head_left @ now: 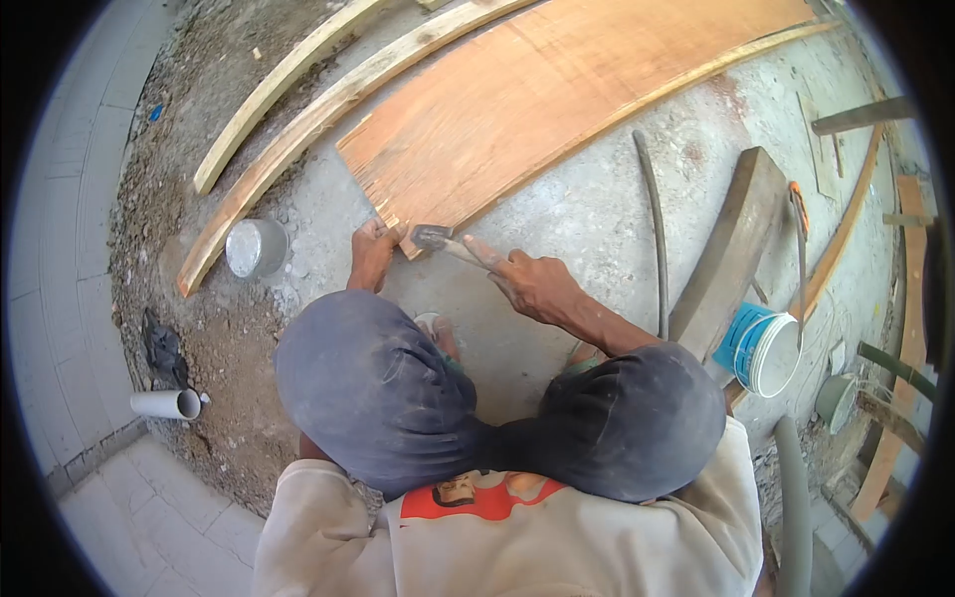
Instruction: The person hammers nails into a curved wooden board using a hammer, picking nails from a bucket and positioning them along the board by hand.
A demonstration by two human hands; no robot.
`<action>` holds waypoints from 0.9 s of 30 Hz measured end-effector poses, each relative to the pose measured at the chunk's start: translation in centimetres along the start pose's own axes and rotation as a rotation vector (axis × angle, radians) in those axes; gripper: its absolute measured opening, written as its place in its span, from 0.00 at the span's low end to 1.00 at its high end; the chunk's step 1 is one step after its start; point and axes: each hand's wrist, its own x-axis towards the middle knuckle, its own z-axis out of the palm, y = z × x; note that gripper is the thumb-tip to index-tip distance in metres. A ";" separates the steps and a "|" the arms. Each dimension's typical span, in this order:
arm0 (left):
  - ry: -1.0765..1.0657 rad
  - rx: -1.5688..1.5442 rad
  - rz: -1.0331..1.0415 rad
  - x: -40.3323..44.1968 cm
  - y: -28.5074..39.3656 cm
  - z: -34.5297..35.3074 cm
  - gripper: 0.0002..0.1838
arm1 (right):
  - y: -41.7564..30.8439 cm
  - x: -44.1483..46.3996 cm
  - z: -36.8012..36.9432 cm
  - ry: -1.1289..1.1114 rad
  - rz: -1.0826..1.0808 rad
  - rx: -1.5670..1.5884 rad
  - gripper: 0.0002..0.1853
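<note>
Construction site is indicated by rough concrete floor (587,214), loose dirt (229,438) beside pale tiles (75,239), large plywood sheet (537,99) and timber planks (298,139) laid out, white pipe piece (159,404), blue bucket (738,336).

"What lay left of the plywood sheet (557,109)?"
"Two planks (398,57), with a can (257,248) left of its near end."
"And right of it?"
"A rod (658,224) nearest, then a beam (721,249), then a bucket (738,336)."
"At the sheet's near corner?"
"The left hand (374,249) and the hammer (438,239), its handle in the right hand (542,287)."
</note>
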 end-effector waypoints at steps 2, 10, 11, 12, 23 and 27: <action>-0.056 0.106 0.029 1.2 -1.4 -1.3 0.14 | 1.2 0.7 0.0 -0.015 -0.057 0.053 0.41; -0.200 -0.076 0.037 2.2 -3.1 -2.4 0.23 | 1.3 -6.2 2.9 0.148 0.532 0.988 0.39; -0.219 -0.074 0.038 3.4 -3.9 -3.9 0.23 | 2.0 -6.5 4.4 0.242 0.611 1.017 0.38; -0.246 -0.069 0.035 4.4 -5.0 -4.3 0.23 | 2.3 -6.5 4.7 0.301 0.653 1.018 0.38; -0.173 0.123 -0.219 1.6 2.0 -5.2 0.09 | 5.8 -25.6 -9.6 1.225 0.678 0.179 0.09; -0.338 0.358 -0.067 6.8 2.4 -9.6 0.09 | 11.0 -37.3 -14.8 0.950 1.224 0.004 0.15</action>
